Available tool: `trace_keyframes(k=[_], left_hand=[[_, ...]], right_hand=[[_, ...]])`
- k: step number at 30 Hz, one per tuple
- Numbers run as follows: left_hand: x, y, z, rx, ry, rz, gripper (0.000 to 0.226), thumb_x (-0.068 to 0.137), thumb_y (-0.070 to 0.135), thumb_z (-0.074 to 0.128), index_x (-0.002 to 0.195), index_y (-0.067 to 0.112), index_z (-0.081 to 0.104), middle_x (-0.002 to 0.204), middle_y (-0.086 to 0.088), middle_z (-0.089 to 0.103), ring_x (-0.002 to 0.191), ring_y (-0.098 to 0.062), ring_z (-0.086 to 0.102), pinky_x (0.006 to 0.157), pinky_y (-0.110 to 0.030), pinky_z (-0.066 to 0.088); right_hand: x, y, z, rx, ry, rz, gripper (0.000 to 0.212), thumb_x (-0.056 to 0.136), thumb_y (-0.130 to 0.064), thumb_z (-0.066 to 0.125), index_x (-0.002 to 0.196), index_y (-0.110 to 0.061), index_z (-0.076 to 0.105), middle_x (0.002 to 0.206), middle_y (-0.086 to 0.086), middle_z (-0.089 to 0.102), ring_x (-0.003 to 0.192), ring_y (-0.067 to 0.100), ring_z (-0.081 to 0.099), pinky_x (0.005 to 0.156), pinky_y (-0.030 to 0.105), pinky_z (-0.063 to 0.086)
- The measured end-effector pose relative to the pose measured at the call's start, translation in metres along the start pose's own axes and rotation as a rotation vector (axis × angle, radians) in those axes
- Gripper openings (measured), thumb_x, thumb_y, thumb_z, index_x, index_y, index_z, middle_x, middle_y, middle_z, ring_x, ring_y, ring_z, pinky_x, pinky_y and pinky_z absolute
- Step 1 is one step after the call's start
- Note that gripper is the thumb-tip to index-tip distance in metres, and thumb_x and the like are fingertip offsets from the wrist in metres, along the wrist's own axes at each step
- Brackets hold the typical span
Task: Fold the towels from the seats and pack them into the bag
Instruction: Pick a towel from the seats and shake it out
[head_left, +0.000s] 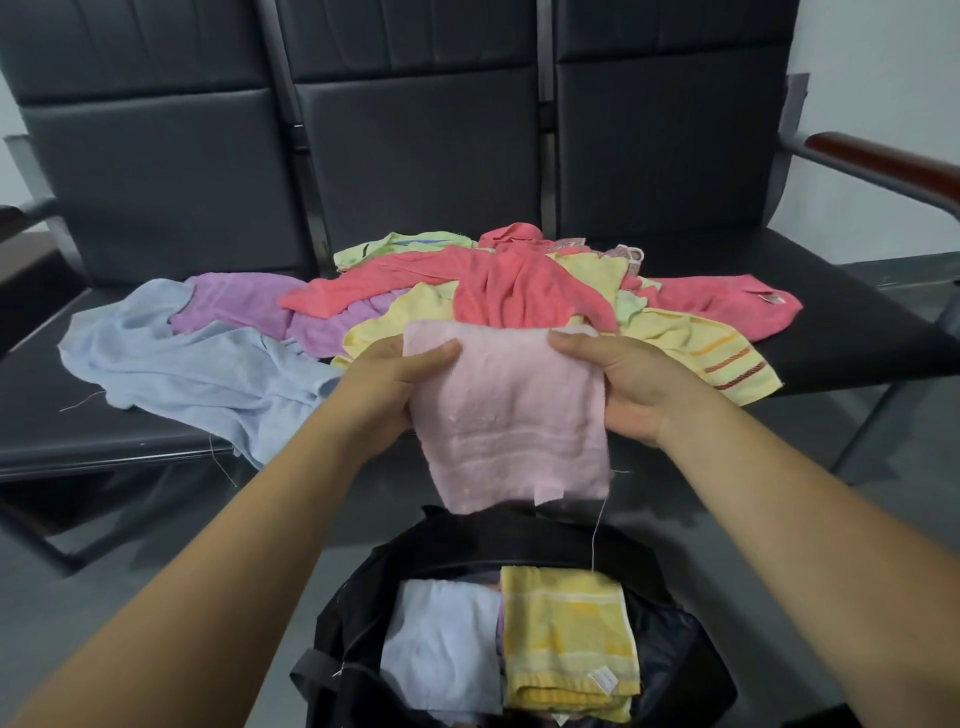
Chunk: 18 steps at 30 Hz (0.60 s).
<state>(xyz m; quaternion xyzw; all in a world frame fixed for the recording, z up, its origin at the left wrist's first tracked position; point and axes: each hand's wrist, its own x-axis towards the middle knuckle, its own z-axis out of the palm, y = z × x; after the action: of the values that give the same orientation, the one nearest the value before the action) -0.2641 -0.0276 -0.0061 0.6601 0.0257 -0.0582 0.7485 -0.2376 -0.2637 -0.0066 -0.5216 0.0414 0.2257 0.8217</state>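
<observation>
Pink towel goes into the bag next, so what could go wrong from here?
1. The left hand and right hand grip the pink towel only near its top; the hanging fold may open on the way down.
2. In the bag, a yellow towel and a blue towel already fill the mouth; pushing in could rumple them.

Pink towel (511, 415): terry cloth, showing a matt, nubby pile and flat woven bands.
Loose towels (519, 291): cloth, lying matt and creased.
Blue towel (197, 364): cloth, looking thinner and smoother.
Yellow towel (569, 639): terry cloth, showing ribbed stripes.
Bag (675, 660): black synthetic fabric, giving off a slight sheen.
Seats (156, 171): black leather-like upholstery, smooth, catching a faint gloss.
Armrest (883, 161): reddish wood, shining glossy.
Frame (792, 114): grey metal, looking matt.
Floor (104, 597): grey, looking smooth and dull.
</observation>
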Motion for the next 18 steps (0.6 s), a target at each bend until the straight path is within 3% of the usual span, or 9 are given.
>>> trace_keyframes(k=[3,6,9,12,15,18], left_hand=[[0.004,-0.007,0.0,0.151,0.1,0.026,0.017,0.092,0.024,0.072,0.1,0.009,0.076,0.096,-0.008,0.079,0.087,-0.023,0.074,0.073,-0.035,0.06],[0.006,-0.009,-0.002,0.193,0.147,0.044,0.024,0.09,0.03,0.075,0.104,0.009,0.076,0.099,-0.007,0.079,0.093,-0.026,0.075,0.08,-0.04,0.06],[0.004,-0.006,-0.008,0.089,-0.005,0.027,0.031,0.085,0.022,0.074,0.112,0.007,0.072,0.106,-0.008,0.078,0.098,-0.022,0.074,0.081,-0.035,0.06],[0.004,-0.007,-0.015,0.204,-0.036,0.089,0.022,0.088,0.009,0.072,0.11,0.007,0.073,0.108,-0.011,0.078,0.1,-0.024,0.074,0.094,-0.04,0.059],[-0.001,-0.012,-0.015,0.209,0.061,0.119,0.015,0.09,0.012,0.074,0.104,0.012,0.077,0.104,-0.007,0.079,0.1,-0.024,0.074,0.101,-0.047,0.055],[-0.006,-0.017,-0.013,0.226,0.112,0.184,0.016,0.09,0.024,0.077,0.104,0.017,0.08,0.107,-0.007,0.078,0.108,-0.031,0.071,0.104,-0.054,0.051]], right_hand=[[0.003,0.004,-0.005,-0.031,0.068,0.002,0.048,0.084,-0.008,0.079,0.125,0.011,0.063,0.121,0.024,0.07,0.11,0.036,0.071,0.089,0.046,0.061],[0.002,0.002,-0.003,0.058,0.035,-0.006,0.031,0.084,-0.007,0.075,0.111,0.005,0.068,0.109,0.019,0.075,0.099,0.03,0.075,0.085,0.043,0.062],[0.001,-0.001,-0.005,0.082,0.006,-0.087,0.026,0.089,0.002,0.065,0.114,0.007,0.065,0.105,0.018,0.074,0.094,0.027,0.074,0.084,0.039,0.063],[0.002,0.002,-0.01,-0.04,0.155,-0.243,0.012,0.086,0.008,0.069,0.098,0.008,0.072,0.098,0.021,0.075,0.09,0.031,0.074,0.083,0.039,0.063],[0.002,0.008,-0.012,-0.244,0.278,-0.354,0.012,0.085,-0.005,0.077,0.097,-0.002,0.077,0.099,0.013,0.078,0.096,0.029,0.075,0.084,0.037,0.061],[0.004,0.01,-0.011,-0.498,0.369,-0.49,0.025,0.082,-0.025,0.082,0.104,-0.014,0.078,0.118,0.001,0.073,0.115,0.018,0.066,0.098,0.036,0.053]])
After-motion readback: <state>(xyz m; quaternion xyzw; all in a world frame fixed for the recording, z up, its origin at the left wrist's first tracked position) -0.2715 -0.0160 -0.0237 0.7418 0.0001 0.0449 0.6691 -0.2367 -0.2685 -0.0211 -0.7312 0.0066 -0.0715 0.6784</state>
